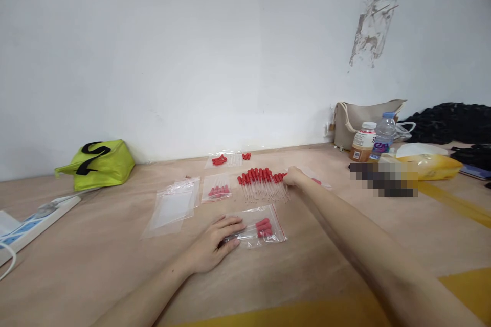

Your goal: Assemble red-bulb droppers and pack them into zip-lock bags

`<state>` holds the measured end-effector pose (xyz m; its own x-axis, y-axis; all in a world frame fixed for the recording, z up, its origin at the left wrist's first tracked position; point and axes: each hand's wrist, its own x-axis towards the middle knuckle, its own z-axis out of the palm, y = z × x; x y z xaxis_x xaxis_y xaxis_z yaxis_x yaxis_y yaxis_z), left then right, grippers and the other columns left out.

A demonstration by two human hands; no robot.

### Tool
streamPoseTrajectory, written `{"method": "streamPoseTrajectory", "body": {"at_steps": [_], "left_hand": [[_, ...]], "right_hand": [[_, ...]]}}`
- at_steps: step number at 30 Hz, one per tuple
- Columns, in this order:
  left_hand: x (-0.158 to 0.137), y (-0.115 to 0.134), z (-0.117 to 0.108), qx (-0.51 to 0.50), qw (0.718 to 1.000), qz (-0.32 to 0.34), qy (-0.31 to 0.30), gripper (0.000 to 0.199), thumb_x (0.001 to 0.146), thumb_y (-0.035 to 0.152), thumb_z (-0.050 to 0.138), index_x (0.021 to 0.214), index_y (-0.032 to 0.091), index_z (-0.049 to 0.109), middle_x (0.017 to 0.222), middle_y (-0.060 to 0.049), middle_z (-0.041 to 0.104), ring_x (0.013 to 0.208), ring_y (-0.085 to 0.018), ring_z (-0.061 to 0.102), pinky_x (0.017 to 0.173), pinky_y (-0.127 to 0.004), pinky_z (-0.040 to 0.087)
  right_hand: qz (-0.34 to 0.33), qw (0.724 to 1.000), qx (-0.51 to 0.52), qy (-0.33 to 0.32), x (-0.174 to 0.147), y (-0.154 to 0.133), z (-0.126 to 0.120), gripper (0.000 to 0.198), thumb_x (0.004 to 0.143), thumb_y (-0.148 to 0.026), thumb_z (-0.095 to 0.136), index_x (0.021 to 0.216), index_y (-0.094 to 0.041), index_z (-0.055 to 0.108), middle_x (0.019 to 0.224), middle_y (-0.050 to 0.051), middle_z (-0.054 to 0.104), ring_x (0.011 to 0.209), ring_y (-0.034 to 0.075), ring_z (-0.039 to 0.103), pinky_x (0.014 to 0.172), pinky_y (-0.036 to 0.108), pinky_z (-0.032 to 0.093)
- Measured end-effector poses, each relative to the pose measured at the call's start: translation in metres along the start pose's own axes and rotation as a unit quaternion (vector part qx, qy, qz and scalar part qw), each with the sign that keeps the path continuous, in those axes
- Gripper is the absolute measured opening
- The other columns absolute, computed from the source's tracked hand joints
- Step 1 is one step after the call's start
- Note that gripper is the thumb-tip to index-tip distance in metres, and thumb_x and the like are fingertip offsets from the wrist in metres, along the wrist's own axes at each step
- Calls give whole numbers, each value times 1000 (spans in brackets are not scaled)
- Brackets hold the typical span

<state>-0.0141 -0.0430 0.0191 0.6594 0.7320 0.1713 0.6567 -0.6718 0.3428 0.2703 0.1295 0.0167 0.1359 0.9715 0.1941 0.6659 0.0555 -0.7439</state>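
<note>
Head view shows the loose red-topped droppers [263,178] lying just left of the right hand [294,177], the nearer one, stems pointing roughly toward the person, its grip too hidden to tell, while the left hand [210,246] rests fingers spread on a clear bag [279,228].

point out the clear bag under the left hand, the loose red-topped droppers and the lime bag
Clear bag [250,241]: head view, plastic along near side
Red-topped droppers [257,174]: head view, a red bulb
Lime bag [112,166]: head view, side panel
</note>
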Motion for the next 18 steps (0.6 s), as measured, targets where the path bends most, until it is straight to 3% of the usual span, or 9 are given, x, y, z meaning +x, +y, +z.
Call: {"method": "streamPoseTrajectory", "body": {"at_steps": [4,7,9,13,18], "left_hand": [[0,0,0,-5,1000,3,1,36,89,32,39,124,29,43,131,-3,43,120,-20,37,104,-44,22],[0,-1,1,-8,1000,2,-1,36,89,32,39,124,29,43,131,-2,42,121,-19,36,103,-44,23],[0,-1,1,-7,1000,1,-2,36,89,33,39,125,29,42,131,-2,43,121,-19,36,104,-43,23],[1,-2,1,-5,1000,3,6,36,89,33,39,124,29,43,130,-2,44,120,-20,37,103,-43,24],[0,-1,1,-3,1000,2,5,36,89,34,38,124,28,44,129,-1,44,120,-20,37,103,-43,24]], "right_hand": [[52,999,-1,0,-10,0,-10,53,53,-14,64,105,-10,51,56,5,58,54,19,57,46,26,39],[27,998,50,0,-33,2,-18,64,61,-19,59,119,-11,34,54,-2,54,47,14,53,44,23,39],[0,989,149,-12,-55,5,-18,59,65,-19,54,118,-15,28,50,-7,48,41,12,50,41,21,39],[9,938,346,-18,-94,8,-4,46,65,-23,54,103,-23,27,54,-10,46,43,12,54,41,24,46],[52,893,447,-6,-118,-3,7,43,65,-21,57,94,-26,25,63,-8,50,50,12,58,52,27,53]]}}
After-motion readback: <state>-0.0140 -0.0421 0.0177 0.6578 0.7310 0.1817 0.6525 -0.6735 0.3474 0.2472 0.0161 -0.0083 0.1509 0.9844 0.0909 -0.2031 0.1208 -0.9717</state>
